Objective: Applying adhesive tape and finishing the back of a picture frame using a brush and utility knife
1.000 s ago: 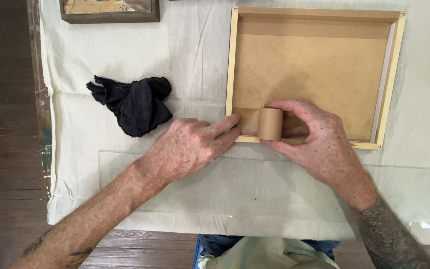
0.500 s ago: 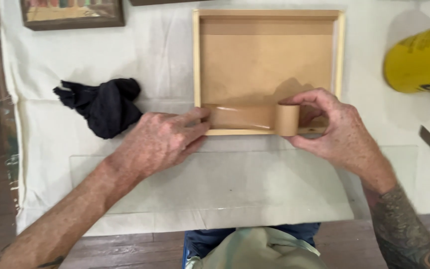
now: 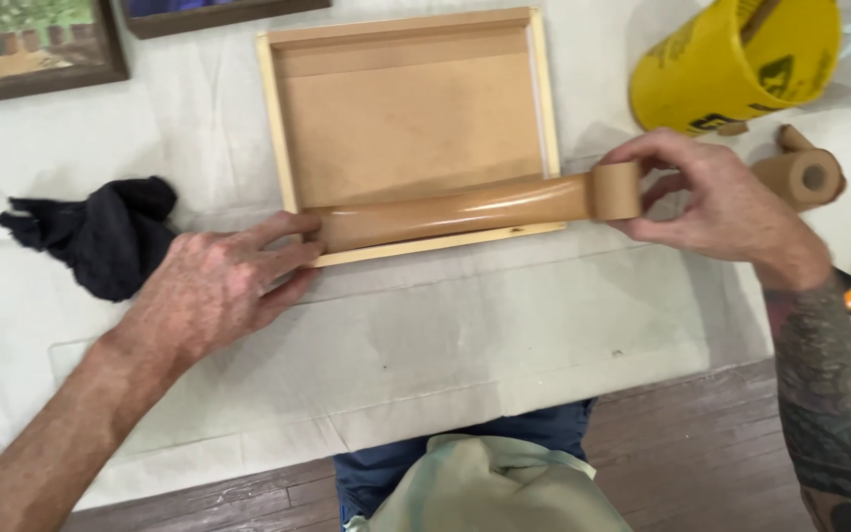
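**Tape run stretched along the frame's near edge**

Since half a second ago, right hand [image 3: 716,202] has pulled the brown paper tape roll [image 3: 615,190] out past the right corner of the pale wooden picture frame with brown backing board [image 3: 411,118]; the drawn strip of brown paper tape [image 3: 455,212] now spans the whole near rail. Left hand [image 3: 214,291] has stayed at the left corner.

Hand state: left hand lies flat, fingers spread and pressed down on the strip's starting end at the frame's near-left corner. Right hand is clamped on the roll, thumb and fingers pinching its sides; the roll is held just off the frame's near-right corner, above the cloth-covered worktop [image 3: 465,345].

Risks, as I judge them:
- Strip looks glossy and slightly bowed, not yet pressed down along its length. If the right hand drifts toward or away from the body, the tape may land crooked and miss the seam between rail and backing.
- Slack or twist in the run could trap a wrinkle or bubble.
- A hard pull could lift the anchored end from under the left fingers or drag the frame across the cloth.

Nearby: crumpled black cloth [image 3: 100,236] left of the left hand; yellow bucket [image 3: 731,59] and a second brown tape roll [image 3: 805,177] beyond the right hand; dark-framed painting [image 3: 32,49] at far left.
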